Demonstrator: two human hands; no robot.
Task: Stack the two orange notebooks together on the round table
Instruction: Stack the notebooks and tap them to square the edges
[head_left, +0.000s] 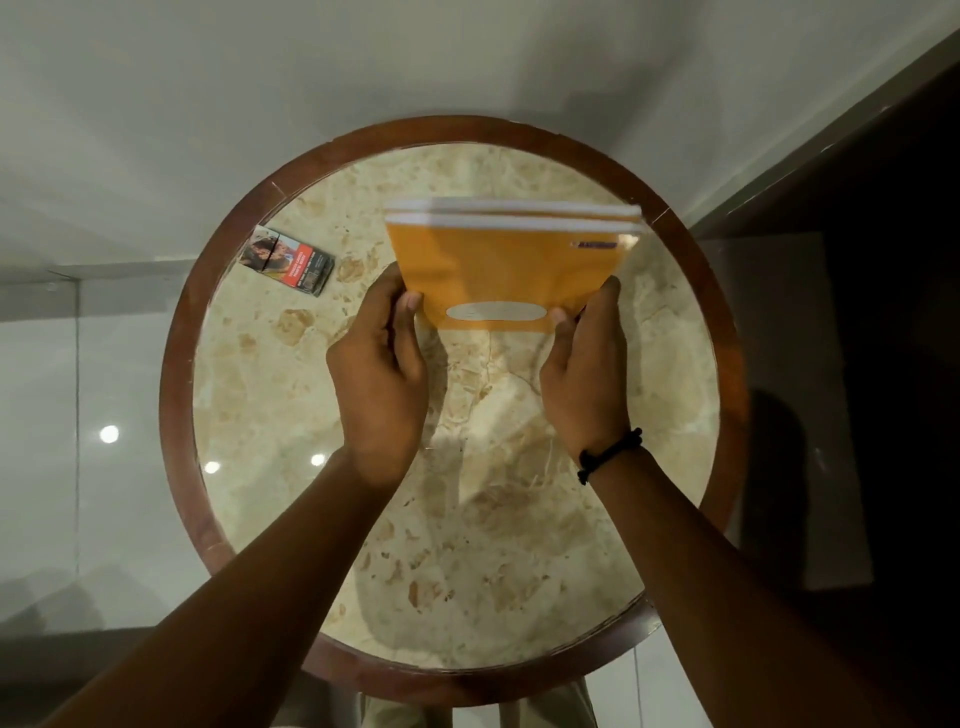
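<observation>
Two orange notebooks (498, 265) lie one against the other, their white page edges showing as two bands along the far side. I hold the pair tilted over the far half of the round marble table (291, 415). My left hand (379, 364) grips the near left corner, thumb on the cover. My right hand (587, 364), with a black cord at the wrist, grips the near right corner. A white oval label sits on the top cover between my thumbs. The far edge of the notebooks is blurred.
A small printed cardboard pack (288, 262) lies on the table's far left. The table has a dark wooden rim (179, 364). A pale wall stands behind it, glossy tiled floor to the left, and a dark panel (857, 312) to the right.
</observation>
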